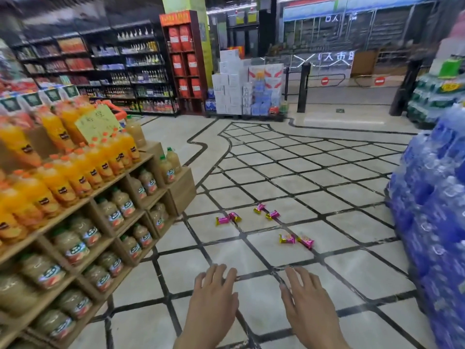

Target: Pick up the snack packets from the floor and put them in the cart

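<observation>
Several pink and gold snack packets lie scattered on the tiled floor ahead of me: a pair (228, 218) at the left, two more (266, 211) further back, and a nearer pair (296, 240) at the right. My left hand (214, 295) and my right hand (305, 298) are held out low in front of me, palms down, fingers straight and empty, well short of the packets. No cart is in view.
A wooden shelf of juice bottles (83, 197) stands close on my left. Stacked blue water-bottle packs (432, 222) rise on my right. The tiled floor (289, 167) stretches ahead to stacked cartons (239, 91) and an entrance gate (327, 79).
</observation>
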